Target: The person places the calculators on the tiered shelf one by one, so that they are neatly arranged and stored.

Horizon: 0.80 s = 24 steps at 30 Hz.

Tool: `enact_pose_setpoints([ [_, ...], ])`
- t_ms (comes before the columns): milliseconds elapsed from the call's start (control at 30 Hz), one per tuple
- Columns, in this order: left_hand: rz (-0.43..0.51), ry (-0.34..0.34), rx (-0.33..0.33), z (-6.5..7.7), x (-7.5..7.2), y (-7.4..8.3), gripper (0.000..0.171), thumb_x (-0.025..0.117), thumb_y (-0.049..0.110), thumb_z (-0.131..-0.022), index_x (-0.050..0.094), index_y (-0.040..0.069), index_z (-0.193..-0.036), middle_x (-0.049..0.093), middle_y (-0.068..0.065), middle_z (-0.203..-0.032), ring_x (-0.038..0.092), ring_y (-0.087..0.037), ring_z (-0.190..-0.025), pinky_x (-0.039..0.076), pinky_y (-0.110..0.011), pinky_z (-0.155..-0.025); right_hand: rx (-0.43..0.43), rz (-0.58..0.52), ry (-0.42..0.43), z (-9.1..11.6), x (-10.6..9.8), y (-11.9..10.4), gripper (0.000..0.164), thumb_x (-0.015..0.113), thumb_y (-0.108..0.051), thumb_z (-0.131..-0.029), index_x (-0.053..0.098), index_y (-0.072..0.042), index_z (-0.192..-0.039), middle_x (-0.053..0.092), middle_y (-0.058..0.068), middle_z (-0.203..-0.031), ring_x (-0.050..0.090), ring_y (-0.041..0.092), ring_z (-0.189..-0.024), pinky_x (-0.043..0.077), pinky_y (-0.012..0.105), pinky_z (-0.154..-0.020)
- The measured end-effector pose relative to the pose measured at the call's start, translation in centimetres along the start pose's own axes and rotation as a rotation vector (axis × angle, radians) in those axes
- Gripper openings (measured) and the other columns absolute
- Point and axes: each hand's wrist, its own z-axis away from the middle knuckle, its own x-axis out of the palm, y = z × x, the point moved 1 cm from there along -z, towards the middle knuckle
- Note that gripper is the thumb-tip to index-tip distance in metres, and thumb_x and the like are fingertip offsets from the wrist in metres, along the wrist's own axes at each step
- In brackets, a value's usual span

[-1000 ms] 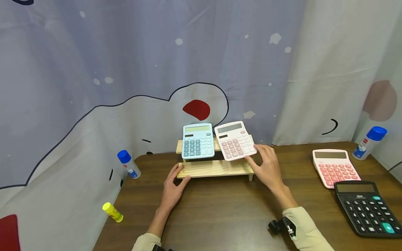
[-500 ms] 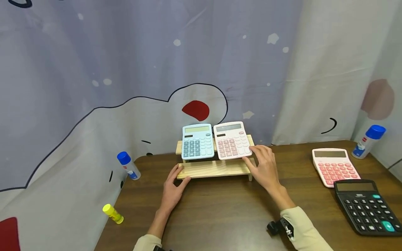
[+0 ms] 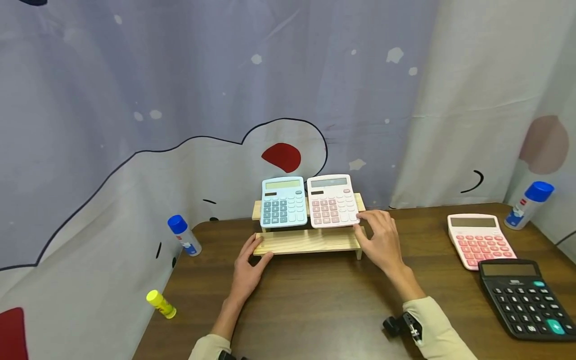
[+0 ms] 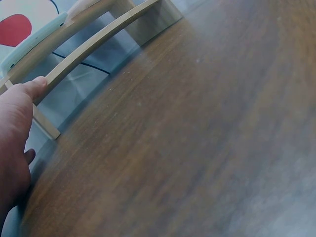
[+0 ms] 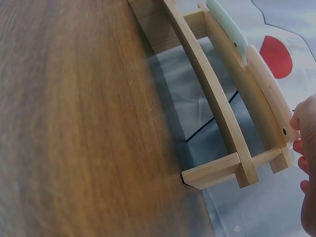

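White calculator (image 3: 333,201) sits on the upper tier of the rack (image 3: 310,242), just beside the blue calculator (image 3: 284,202). Right hand (image 3: 381,241) pinches its lower right corner, I think (fingertips partly hidden); left hand (image 3: 246,271) grips the rack. Probably light, stiff, slickish plastic, so grab side edges.

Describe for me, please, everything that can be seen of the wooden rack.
The rack looks like pale, grained wood: two stepped boards, the rear one higher, on supports at both ends. It stands upright on the brown table, before the curtain. The blue calculator and the white calculator rest side by side on the rear board. The left hand grips the front board's left end.
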Motion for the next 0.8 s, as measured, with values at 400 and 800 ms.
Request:
enact_pose_setpoints([
  [400, -0.022, 0.003, -0.007, -0.6, 0.2, -2.2, 0.056, 0.075, 0.019, -0.091, 0.056, 0.006, -0.142, 0.037, -0.017, -0.158, 0.034, -0.035, -0.147, 0.03, -0.058, -0.116, 0.0, -0.005, 0.0, -0.1, 0.4, -0.3, 0.021, 0.078, -0.006, -0.083, 0.073, -0.002, -0.103, 0.071, 0.014, -0.103, 0.057, 0.034, -0.103, 0.04, 0.047, -0.085],
  [800, -0.027, -0.019, 0.012, -0.8, 0.3, -4.0, 0.058, 0.074, 0.038, -0.09, 0.056, 0.019, -0.143, 0.037, -0.008, -0.159, 0.034, -0.031, -0.148, 0.03, -0.059, -0.116, 0.01, 0.014, -0.019, -0.1, 0.4, -0.4, 0.025, 0.078, -0.007, -0.085, 0.074, -0.002, -0.109, 0.072, 0.014, -0.105, 0.057, 0.035, -0.104, 0.038, 0.049, -0.088],
])
